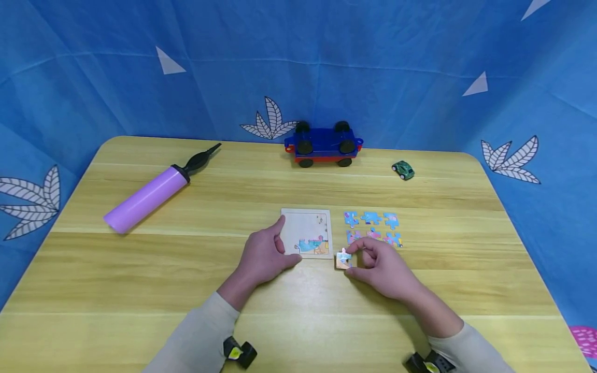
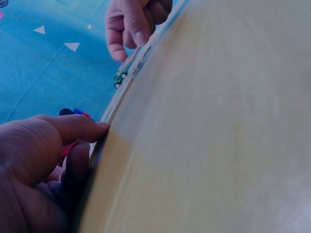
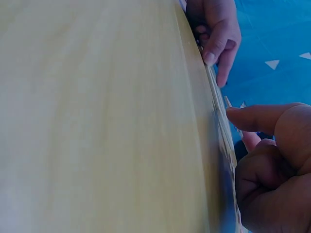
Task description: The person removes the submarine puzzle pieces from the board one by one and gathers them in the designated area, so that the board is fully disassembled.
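Note:
A square pale puzzle board (image 1: 298,224) lies on the table with a few fitted pieces along its lower and right parts. My left hand (image 1: 264,255) holds the board at its left side, thumb along the near edge and index finger at the far left. To the right of the board, my right hand (image 1: 383,267) pinches a puzzle piece (image 1: 343,260) between thumb and index finger. This piece is light blue above and tan below. Beyond that hand lie several loose blue and pink pieces (image 1: 371,218) in two rows. In the right wrist view the piece shows edge-on at the fingertips.
A purple hand pump (image 1: 146,199) with a black nozzle lies at the left of the wooden table (image 1: 116,290). Toward the back stand a blue and red toy wagon (image 1: 325,145) with black wheels and a small green toy car (image 1: 403,170). A blue cloth (image 1: 373,36) hangs behind.

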Demonstrator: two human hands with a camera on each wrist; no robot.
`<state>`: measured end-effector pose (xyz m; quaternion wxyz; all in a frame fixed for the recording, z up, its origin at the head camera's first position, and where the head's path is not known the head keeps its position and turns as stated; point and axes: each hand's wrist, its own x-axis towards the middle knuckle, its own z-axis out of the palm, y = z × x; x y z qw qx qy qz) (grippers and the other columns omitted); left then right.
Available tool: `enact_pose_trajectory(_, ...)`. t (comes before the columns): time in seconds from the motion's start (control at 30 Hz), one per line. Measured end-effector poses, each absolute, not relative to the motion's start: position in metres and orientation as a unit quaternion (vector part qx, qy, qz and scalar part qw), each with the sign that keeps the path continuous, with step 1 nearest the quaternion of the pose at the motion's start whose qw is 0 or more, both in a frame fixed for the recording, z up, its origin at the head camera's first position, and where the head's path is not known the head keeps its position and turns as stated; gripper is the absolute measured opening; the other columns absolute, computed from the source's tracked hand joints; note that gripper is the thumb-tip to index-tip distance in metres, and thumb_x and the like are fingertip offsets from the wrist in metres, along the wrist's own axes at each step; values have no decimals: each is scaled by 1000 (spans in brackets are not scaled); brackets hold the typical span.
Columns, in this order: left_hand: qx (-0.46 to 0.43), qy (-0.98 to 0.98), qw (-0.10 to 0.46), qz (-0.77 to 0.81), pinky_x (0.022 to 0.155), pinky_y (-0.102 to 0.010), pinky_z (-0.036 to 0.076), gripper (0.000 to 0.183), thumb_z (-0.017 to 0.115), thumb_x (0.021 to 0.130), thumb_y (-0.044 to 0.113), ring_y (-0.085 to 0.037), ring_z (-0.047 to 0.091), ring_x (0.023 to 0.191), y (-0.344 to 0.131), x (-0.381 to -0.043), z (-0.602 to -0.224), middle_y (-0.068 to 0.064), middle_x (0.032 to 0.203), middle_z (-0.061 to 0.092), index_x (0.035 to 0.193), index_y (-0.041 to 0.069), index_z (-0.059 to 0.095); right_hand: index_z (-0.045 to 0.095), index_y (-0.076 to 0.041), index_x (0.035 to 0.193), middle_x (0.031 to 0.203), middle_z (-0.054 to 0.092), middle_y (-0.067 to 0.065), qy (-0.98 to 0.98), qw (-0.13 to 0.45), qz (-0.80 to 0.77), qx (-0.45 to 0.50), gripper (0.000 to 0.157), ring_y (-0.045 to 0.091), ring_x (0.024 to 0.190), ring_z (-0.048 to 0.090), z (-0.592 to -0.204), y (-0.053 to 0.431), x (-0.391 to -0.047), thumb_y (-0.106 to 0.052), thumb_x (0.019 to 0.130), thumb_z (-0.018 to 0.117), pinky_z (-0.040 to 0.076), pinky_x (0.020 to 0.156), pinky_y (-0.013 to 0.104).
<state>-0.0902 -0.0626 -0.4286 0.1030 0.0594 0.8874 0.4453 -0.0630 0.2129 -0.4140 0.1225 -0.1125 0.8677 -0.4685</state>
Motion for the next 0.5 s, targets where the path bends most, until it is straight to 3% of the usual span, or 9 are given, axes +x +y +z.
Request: enact_pose_trajectory(0.5,59,889,101,442,59,-32,43,99,91,72,24,-15,47,56,-62,-90,-430,3,66,53,153,2,37,67,-8,104,61,27,-7,872,129,-458,-110,30,8,56,30,-415,235,-59,-6,80,84,42,84,31)
